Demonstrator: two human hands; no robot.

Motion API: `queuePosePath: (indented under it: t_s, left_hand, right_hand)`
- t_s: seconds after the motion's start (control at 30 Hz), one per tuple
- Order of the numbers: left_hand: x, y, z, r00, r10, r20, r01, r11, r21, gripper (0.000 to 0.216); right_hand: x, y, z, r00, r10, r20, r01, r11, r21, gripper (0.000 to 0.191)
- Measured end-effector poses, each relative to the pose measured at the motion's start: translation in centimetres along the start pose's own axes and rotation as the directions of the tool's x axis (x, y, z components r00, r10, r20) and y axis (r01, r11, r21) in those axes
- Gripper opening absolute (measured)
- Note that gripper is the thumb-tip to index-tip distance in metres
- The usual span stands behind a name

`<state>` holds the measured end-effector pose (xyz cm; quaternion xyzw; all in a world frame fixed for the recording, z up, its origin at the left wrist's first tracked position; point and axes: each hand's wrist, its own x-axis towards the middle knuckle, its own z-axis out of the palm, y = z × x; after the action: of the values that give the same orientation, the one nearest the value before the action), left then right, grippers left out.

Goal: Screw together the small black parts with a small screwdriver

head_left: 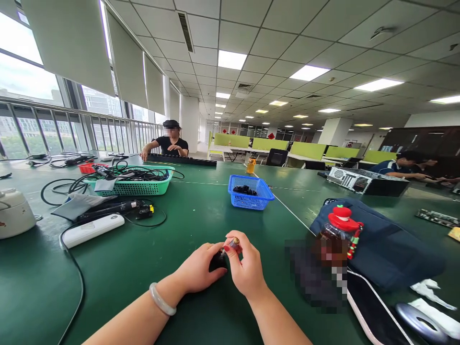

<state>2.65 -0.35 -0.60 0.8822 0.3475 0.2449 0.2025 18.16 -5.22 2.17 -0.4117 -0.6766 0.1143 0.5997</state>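
Two hands meet at the near edge of the green table (151, 268), and between them sits a small black object (216, 263), low on the tabletop right in front of you. Your left hand (197, 273) cups it from the left, fingers curled close together around its side, a pale bangle (161, 300) on that wrist. Your right hand (247, 274) comes in from the other side, thumb and forefinger pinching a slender piece (233, 243) with a brownish tip, held just above the black object; whether the two touch, I cannot tell.

Out to your right stands a bottle with a red cap (338, 232), just in front of a dark blue bag (391, 249). Straight ahead, well apart from your hands, there's a blue basket (251, 197) with dark bits inside. To your left, a white device (94, 230) lies by a tangle of black cables, and beyond it a green basket (134, 186) is stuffed with more cable. A white appliance (13, 213) sits at the far left edge.

Across the table a person in black (171, 142) rests a hand by a long black keyboard (182, 160), and an orange bottle (250, 165) stands near it.
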Motion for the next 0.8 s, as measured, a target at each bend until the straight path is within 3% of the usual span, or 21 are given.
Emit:
queuePosePath:
  t_s: [0.17, 0.3, 0.47, 0.67, 0.8]
  left_hand:
    - [-0.1, -0.4, -0.6, 1.0, 0.019, -0.024, -0.018, 0.998, 0.054, 0.039]
    - [0.0, -0.5, -1.0, 0.999, 0.003, -0.04, 0.0, 0.997, 0.079, 0.042]
    - [0.1, -0.7, -1.2, 0.999, -0.004, -0.044, 0.009, 0.995, 0.102, 0.03]
    - [0.3, -1.1, -1.2, 0.998, -0.019, -0.054, 0.024, 0.995, 0.099, 0.029]
    - [0.3, -1.4, -0.9, 0.997, -0.039, -0.062, 0.045, 0.993, 0.105, 0.028]
  right_hand:
    - [0.0, 0.1, 0.0, 0.998, -0.057, 0.017, 0.058, 0.998, -0.03, 0.01]
    - [0.1, 0.3, 0.0, 0.999, -0.033, 0.003, 0.033, 0.999, -0.04, 0.01]
    - [0.1, 0.8, 0.0, 1.0, 0.015, -0.026, -0.017, 0.998, -0.053, 0.01]
    - [0.1, 1.4, -0.1, 0.994, 0.015, -0.111, -0.013, 1.0, 0.019, 0.012]
    - [0.1, 1.4, 0.0, 0.999, 0.03, -0.022, -0.03, 1.0, -0.006, 0.013]
